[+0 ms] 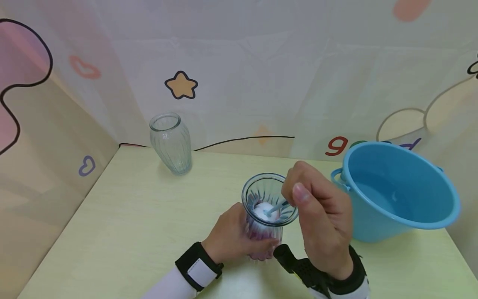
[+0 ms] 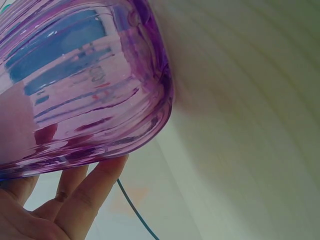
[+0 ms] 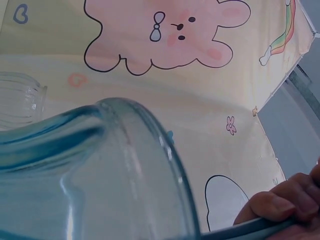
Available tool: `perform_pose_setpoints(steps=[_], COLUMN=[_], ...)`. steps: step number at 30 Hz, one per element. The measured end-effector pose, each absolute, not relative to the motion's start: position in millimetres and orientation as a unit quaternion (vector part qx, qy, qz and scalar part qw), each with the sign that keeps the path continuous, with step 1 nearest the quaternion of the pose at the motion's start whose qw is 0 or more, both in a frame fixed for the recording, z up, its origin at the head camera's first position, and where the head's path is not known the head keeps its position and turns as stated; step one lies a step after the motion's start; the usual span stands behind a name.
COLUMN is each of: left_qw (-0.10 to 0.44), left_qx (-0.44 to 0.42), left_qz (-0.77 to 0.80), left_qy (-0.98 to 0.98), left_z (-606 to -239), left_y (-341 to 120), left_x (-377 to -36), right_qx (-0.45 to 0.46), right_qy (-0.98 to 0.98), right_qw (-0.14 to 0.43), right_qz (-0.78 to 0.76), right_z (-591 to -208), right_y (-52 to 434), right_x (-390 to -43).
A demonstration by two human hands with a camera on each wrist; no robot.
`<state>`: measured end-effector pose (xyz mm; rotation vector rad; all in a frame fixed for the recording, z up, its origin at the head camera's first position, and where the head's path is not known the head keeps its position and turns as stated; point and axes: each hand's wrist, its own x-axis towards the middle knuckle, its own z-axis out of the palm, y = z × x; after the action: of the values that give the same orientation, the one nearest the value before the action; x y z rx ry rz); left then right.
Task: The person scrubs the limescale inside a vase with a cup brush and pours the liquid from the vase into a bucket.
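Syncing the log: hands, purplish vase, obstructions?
Left hand grips purplish vase. Right hand holds white-headed tool, head inside vase. Nothing visibly blocking; blue bucket stands to the right.

On the pale wooden tabletop [image 1: 123, 232], a hand could pass between the clear ribbed glass vase [image 1: 171, 147] at the back left and the purple-tinted fluted glass vase [image 1: 266, 231]. The left hand [image 1: 235, 232] blocks the latter's left side; the right hand [image 1: 325, 218] and the slim pale-blue rod [image 1: 277, 207] it pinches partly obstruct its mouth. Just right of that hand, the wide blue plastic bucket [image 1: 371, 226] bars sideways passage.
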<state>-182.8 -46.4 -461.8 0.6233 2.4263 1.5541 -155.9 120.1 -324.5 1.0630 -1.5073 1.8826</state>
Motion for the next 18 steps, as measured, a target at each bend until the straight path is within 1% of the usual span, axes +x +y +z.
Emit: perform_pose_setpoints(steps=[12,18], left_qw=[0.099,0.079], left_qx=[0.209,0.213], left_qz=[0.514,0.486], left_qy=[0.826,0.844], left_z=[-461,-463], left_y=[-47,-48], left_x=[-183,-184], right_qx=[0.391,0.383], right_qy=[-0.593,-0.627], right_qw=[0.259,0.231], right_qz=[0.655,0.638], right_z=[-318,-317], right_y=[113,108], right_x=[-157,-161])
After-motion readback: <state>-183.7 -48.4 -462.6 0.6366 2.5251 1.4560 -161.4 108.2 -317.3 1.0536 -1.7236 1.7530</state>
